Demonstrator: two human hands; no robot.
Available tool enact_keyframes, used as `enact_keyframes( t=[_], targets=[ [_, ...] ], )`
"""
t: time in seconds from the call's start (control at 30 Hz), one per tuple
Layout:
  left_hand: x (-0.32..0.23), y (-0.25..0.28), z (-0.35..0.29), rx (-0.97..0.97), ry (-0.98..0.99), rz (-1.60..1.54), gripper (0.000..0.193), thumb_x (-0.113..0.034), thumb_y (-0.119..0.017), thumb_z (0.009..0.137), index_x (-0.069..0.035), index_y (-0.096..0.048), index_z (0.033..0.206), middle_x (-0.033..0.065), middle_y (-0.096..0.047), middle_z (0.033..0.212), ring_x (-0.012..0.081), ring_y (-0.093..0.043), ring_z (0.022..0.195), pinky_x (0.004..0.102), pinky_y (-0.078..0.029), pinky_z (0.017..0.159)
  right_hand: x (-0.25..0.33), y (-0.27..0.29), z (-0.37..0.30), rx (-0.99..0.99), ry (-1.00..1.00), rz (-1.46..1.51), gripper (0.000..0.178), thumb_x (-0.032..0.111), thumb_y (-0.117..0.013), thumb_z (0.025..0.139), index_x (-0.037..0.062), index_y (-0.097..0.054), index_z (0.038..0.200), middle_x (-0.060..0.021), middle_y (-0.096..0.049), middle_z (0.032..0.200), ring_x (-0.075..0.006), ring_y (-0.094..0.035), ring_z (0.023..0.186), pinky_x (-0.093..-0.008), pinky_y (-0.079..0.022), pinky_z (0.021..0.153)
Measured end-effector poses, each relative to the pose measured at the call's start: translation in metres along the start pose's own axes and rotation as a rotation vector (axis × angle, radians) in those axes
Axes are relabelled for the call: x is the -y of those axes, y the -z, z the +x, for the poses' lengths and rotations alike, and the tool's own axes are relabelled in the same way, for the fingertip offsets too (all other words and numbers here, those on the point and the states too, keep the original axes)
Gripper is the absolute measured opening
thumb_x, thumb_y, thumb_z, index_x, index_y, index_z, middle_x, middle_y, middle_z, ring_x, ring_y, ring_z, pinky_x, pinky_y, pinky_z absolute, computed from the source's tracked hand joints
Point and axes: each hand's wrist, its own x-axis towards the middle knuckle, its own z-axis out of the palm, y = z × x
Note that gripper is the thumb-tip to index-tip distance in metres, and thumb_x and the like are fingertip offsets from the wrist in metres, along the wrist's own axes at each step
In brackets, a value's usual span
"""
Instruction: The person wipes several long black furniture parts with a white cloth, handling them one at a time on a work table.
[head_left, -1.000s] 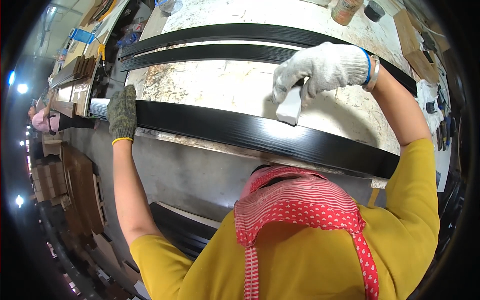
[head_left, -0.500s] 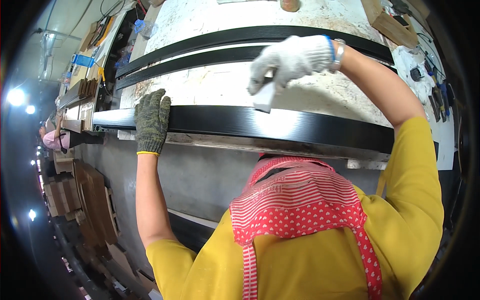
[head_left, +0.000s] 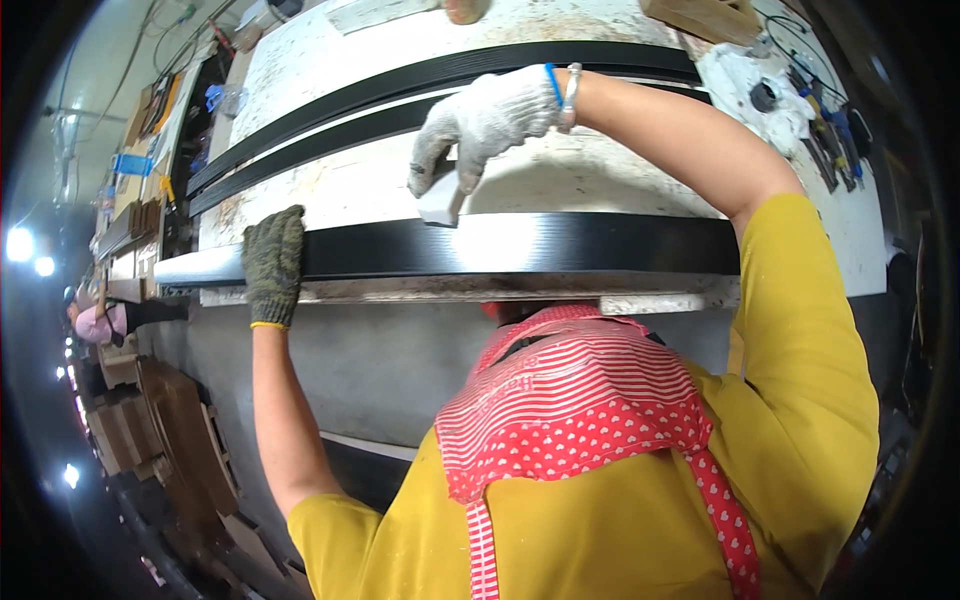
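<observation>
A long black strip with a grained face [head_left: 610, 243] lies along the near edge of the worktable [head_left: 345, 195]. Over its left part, my left hand [head_left: 273, 265], in a dark green knit glove, grips the strip with the fingers together across it. My right hand [head_left: 490, 115], in a white knit glove, pinches a small pale block [head_left: 441, 204]. That block's lower end is at the strip's far edge, left of a bright glare; whether they touch I cannot tell. Beyond my right hand lie two more black strips, a farther one [head_left: 400, 85] and a nearer one [head_left: 330, 145].
At the far right lie a white cloth [head_left: 745, 95], several hand tools [head_left: 835, 140] and a wooden box [head_left: 705, 15]. A side bench with stacked brown pieces [head_left: 125, 230] stands to the left. A co-worker in pink [head_left: 98, 325] is farther off. Brown boards [head_left: 185, 425] are stacked at lower left.
The view has shifted a little. My right hand has moved left with the pale block, nearer to my left hand, which keeps its place on the strip.
</observation>
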Motion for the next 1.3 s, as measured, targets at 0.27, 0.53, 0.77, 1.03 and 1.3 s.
enact_keyframes(
  t=[0.27,0.53,0.77,1.03,1.3],
  targets=[
    [0.021,-0.007,-0.006,-0.007,-0.079,0.113,0.033,-0.01,-0.039,0.097,-0.007,-0.059,0.124,0.0117,-0.063,0.122,0.0301,-0.056,0.114,0.0419,-0.037,0.103,-0.059,-0.002,-0.153,-0.054,-0.076,0.12,0.049,0.002,-0.071,0.067,0.0054,-0.069,0.116,-0.0084,-0.068,0.114,-0.019,-0.061,0.106,-0.0307,-0.048,0.094],
    [0.051,-0.017,-0.004,0.096,0.094,-0.078,0.045,-0.025,-0.029,0.102,-0.004,-0.057,0.131,0.0147,-0.059,0.132,0.0307,-0.049,0.125,0.0396,-0.032,0.11,-0.076,-0.009,-0.29,-0.226,-0.263,0.11,0.054,-0.001,-0.073,0.064,0.0088,-0.07,0.117,-0.0077,-0.07,0.112,-0.0168,-0.064,0.104,-0.0293,-0.05,0.09],
    [0.061,-0.026,-0.01,0.078,0.156,-0.15,0.044,-0.027,-0.032,0.103,-0.005,-0.056,0.133,0.0148,-0.057,0.134,0.0309,-0.046,0.129,0.0409,-0.029,0.113,-0.065,-0.016,-0.368,-0.405,-0.575,0.134,0.044,0.001,-0.072,0.067,0.0086,-0.069,0.11,-0.0056,-0.069,0.105,-0.0175,-0.063,0.098,-0.0299,-0.05,0.087],
    [0.057,-0.018,-0.011,0.09,0.254,-0.19,0.044,-0.029,-0.035,0.103,-0.005,-0.058,0.13,0.0166,-0.055,0.134,0.0321,-0.046,0.128,0.0411,-0.03,0.113,-0.057,0.001,-0.452,-0.253,-1.042,-0.316,0.042,-0.003,-0.069,0.071,0.0101,-0.068,0.111,-0.0037,-0.069,0.101,-0.0176,-0.064,0.087,-0.0313,-0.053,0.071],
    [0.074,-0.023,-0.007,0.16,0.169,-0.031,0.039,-0.013,-0.04,0.098,-0.005,-0.054,0.134,0.0161,-0.055,0.134,0.031,-0.049,0.126,0.0387,-0.034,0.111,-0.083,-0.024,-0.437,-0.807,-0.486,-0.19,0.046,0.003,-0.07,0.074,0.0041,-0.064,0.12,-0.0083,-0.063,0.12,-0.0189,-0.055,0.116,-0.0314,-0.042,0.103]
  ],
)
